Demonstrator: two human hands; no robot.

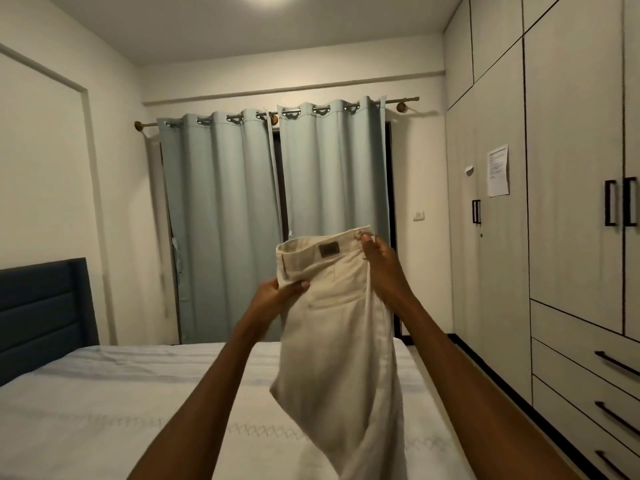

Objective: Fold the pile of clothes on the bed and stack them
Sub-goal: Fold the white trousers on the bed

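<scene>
Nearest, both arms reach out over the bed, lifting cream trousers by the waistband so the legs hang toward six o'clock; the left hand pinches the band's nine o'clock edge with curled fingers, and the right hand grips its three o'clock corner by the button. A small dark label sits inside the waistband, its writing unreadable. Farther off at twelve o'clock hang pale blue curtains, and at three o'clock a printed sheet, too small to read, is stuck on the wardrobe.
</scene>
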